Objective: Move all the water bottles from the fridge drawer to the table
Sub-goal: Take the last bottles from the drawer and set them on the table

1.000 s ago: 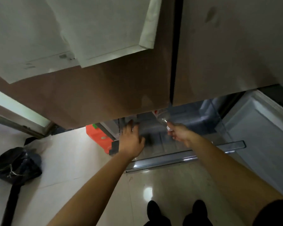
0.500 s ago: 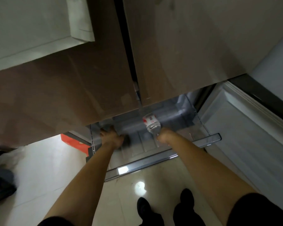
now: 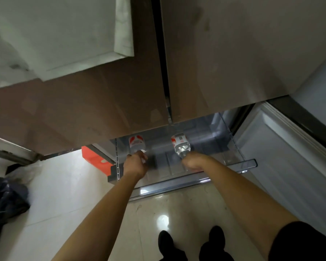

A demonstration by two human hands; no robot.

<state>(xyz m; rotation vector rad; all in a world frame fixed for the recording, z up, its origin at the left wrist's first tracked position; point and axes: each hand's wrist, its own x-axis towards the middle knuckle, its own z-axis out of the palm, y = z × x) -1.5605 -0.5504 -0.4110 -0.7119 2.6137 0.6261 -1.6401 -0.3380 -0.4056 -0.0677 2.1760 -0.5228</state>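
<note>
The clear fridge drawer is pulled out below the brown fridge doors. Two water bottles with red-and-white labels stand inside it. My left hand grips the neck of the left bottle. My right hand grips the neck of the right bottle. Both caps are hidden under my fingers. The drawer floor between the bottles shows nothing else.
The lower fridge door stands open to the right. An orange box sits on the floor left of the drawer, and a dark bag lies farther left. My feet stand on glossy tiles in front of the drawer.
My left hand has reached into the drawer and closed on a second bottle at the left. My right hand kept its hold on its bottle. The view has swung right and closer.
</note>
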